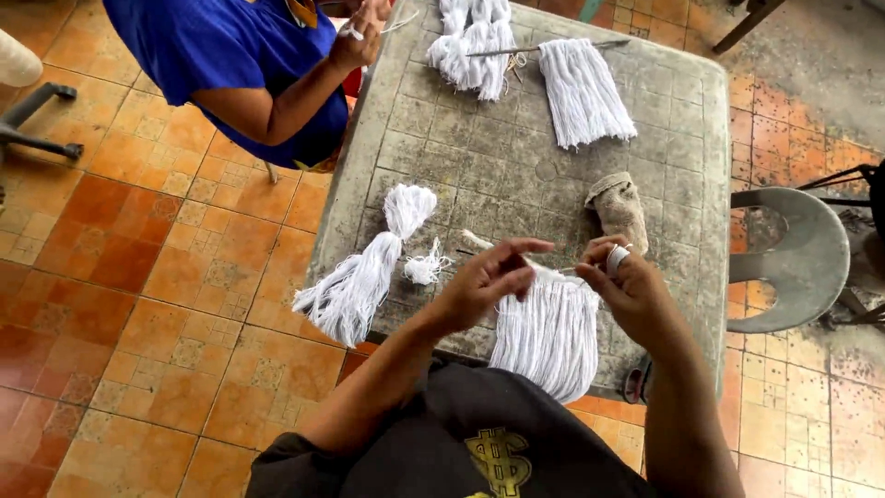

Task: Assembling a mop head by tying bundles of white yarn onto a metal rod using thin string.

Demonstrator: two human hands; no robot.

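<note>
Near the lower middle of the frame the left hand pinches a thin strand between thumb and curled fingers, and the right hand, with white tape wound round one finger, closes on the other end of that strand just to its right. Below and between them hangs a flat bundle of white cotton yarn, draped over the near edge of the grey, worn surface. To the left, a tied white tassel lies slanted across the surface's left edge (its knotted head points up the frame), with a small tuft of loose yarn just beside it. A beige knitted piece lies just above the right hand. In the upper middle rest a heap of white yarn and a second flat bundle, with a thin metal rod across them. At upper left, another person in a blue shirt holds white yarn in a hand. A grey plastic chair stands at the right on the orange tiled floor.
</note>
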